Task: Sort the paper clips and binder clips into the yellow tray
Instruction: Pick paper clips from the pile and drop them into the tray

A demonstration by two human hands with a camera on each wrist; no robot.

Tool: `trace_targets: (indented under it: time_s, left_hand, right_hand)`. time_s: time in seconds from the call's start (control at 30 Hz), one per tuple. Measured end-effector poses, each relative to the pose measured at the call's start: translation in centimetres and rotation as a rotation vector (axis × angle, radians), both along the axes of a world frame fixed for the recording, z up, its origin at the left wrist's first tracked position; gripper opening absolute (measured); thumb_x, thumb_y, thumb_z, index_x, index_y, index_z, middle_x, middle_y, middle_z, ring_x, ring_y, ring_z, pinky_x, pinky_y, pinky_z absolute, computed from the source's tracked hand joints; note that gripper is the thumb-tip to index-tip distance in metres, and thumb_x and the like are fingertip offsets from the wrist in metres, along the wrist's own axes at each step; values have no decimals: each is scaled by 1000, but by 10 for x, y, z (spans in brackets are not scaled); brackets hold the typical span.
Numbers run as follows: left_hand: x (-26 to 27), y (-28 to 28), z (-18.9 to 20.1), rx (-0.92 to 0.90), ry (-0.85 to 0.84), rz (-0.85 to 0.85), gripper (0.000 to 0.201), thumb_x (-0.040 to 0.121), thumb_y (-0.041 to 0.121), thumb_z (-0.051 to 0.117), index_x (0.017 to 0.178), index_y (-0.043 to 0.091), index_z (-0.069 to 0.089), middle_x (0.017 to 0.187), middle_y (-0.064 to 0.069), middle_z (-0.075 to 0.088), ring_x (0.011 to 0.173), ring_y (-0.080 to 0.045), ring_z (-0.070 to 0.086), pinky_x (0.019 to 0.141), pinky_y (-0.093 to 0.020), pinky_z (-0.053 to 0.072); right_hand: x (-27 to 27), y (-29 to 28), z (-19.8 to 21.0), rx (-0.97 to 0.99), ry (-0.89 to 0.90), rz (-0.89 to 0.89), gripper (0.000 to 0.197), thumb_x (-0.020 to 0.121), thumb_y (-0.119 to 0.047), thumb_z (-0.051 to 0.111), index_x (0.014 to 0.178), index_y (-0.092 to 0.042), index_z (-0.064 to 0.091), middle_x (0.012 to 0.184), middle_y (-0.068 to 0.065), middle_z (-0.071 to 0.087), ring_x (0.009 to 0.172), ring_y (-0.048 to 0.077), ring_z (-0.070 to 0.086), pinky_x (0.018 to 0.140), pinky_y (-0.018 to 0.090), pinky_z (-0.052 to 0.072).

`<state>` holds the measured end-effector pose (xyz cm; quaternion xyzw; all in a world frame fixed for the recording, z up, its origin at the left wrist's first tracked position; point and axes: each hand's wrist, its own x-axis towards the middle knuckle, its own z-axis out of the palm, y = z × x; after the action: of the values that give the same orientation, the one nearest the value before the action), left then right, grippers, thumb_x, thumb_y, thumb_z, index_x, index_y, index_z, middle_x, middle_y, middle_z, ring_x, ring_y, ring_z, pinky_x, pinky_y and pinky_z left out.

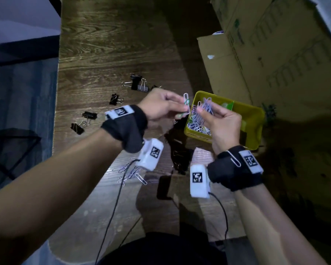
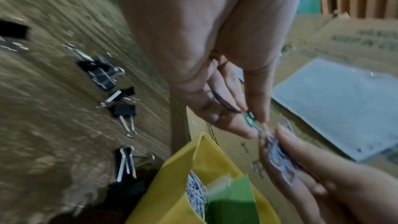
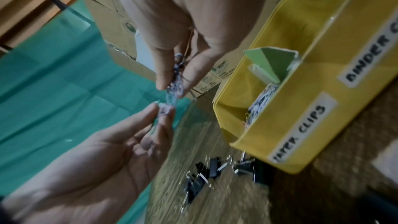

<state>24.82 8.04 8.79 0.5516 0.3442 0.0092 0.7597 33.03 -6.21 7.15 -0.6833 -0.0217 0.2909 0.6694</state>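
Observation:
The yellow tray (image 1: 256, 119) stands on the wooden table at right, split by a green divider (image 1: 228, 106); its near compartment, labelled PAPER CLIPS (image 3: 301, 130), holds a heap of paper clips (image 1: 196, 125). My left hand (image 1: 161, 108) pinches a green and a white paper clip (image 1: 186, 102) beside the tray's left rim. My right hand (image 1: 218, 119) pinches a bunch of pale paper clips (image 1: 206, 108) above that compartment. The two hands almost touch. Black binder clips (image 1: 138, 84) lie scattered on the table to the left, and loose paper clips (image 1: 132, 173) lie under my left wrist.
A large cardboard box (image 1: 266, 60) stands just behind and right of the tray. More binder clips (image 1: 180, 157) lie in shadow in front of the tray. The table's left edge (image 1: 55, 111) drops to a dark floor. Thin cables (image 1: 115, 207) hang from both wrist cameras.

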Motion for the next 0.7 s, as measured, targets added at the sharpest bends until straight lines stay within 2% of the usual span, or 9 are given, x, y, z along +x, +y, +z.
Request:
trace_targets:
  time_s: [0.1,0.2,0.3,0.37,0.4,0.47,0.57,0.63,0.7]
  left_hand:
    - [34,-21,-11,149,60,-16,15,75,-5,70,71,7,62,66,-8,63,49,-8,60,43,-19,50]
    - [53,-38,-36,360,137,-38,4,79,6,70,77,9,69,74,-9,67,66,-16,61,71,-31,56]
    - [60,-46,-48,669,284,-253,23,87,22,59,108,19,69,109,-3,69,101,-19,61,90,-26,46]
    - [59,-44,-46,723,291,-357,29,90,21,52,116,24,65,119,-3,65,114,-23,55,98,-27,41]
    - [57,-42,-43,734,274,-373,29,90,21,52,116,23,65,117,-2,66,113,-22,56,97,-23,41]
    - [46,-36,-38,671,200,-302,26,89,18,57,113,17,66,101,-2,70,94,-16,62,85,-20,44]
    - [12,-20,-35,410,106,-143,13,88,6,59,98,11,67,81,-8,67,72,-18,62,75,-38,54]
    - [-19,0,-44,453,146,-141,14,87,8,60,87,20,67,78,-12,70,66,-23,62,71,-45,54]
    - [-55,19,-55,640,270,-252,12,86,12,62,89,22,69,81,-9,72,65,-21,63,70,-38,53]
  right_hand:
    - [29,3,-24,-118,-33,-82,36,70,-9,82,103,-10,70,102,9,72,94,19,70,87,37,56]
    - [46,10,-51,-263,-33,-59,32,74,-12,78,105,-12,71,102,6,72,96,18,68,94,40,51]
    - [51,12,-64,-409,-52,123,43,85,-16,67,127,-11,58,125,7,63,115,18,58,106,36,41]
    - [51,10,-67,-408,-57,212,48,88,-17,63,134,-13,51,134,5,56,123,19,52,109,38,37]
    - [51,9,-68,-402,-67,238,49,87,-17,62,135,-14,51,136,5,55,125,19,51,110,38,36]
    - [47,7,-67,-391,-104,261,48,85,-20,65,132,-16,54,132,4,58,121,17,54,109,38,38]
    - [33,5,-58,-395,-265,267,38,83,-25,68,120,-22,64,121,0,65,112,14,59,103,36,45]
    - [16,4,-46,-353,-375,277,29,84,-21,68,113,-26,68,116,-3,67,102,10,62,95,30,49]
    - [-8,3,-34,-238,-417,338,25,84,-16,67,107,-27,69,107,-2,69,90,9,64,84,26,53]
